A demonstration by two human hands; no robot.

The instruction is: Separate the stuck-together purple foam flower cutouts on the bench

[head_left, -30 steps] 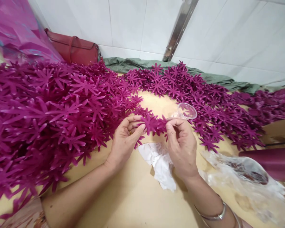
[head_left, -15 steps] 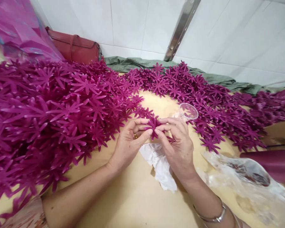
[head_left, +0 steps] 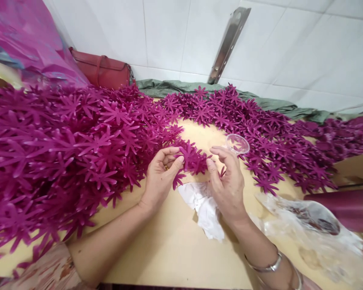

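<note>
My left hand (head_left: pixel 161 177) pinches a small stack of magenta star-shaped flower cut-outs (head_left: pixel 192 158) between thumb and fingers, just above the tan table (head_left: pixel 175 249). My right hand (head_left: pixel 226 181) sits a little to the right of the stack with thumb and curled fingers slightly apart; a petal tip shows beside its palm. A crumpled white paper (head_left: pixel 204 207) lies under both hands. A small clear plastic cup (head_left: pixel 237 143) lies on its side just beyond my right fingers.
A deep heap of the same magenta flowers (head_left: pixel 63 153) fills the left and curves round the back to the right (head_left: pixel 275 137). A red bag (head_left: pixel 104 72), green cloth (head_left: pixel 175 86) and metal bracket (head_left: pixel 226 40) line the tiled wall. Clear plastic bag (head_left: pixel 314 229) and dark roll (head_left: pixel 345 207) at right.
The two hands had come together on the flower stack half a second ago; now my right hand has drawn back to the right and the stack stays in my left hand.
</note>
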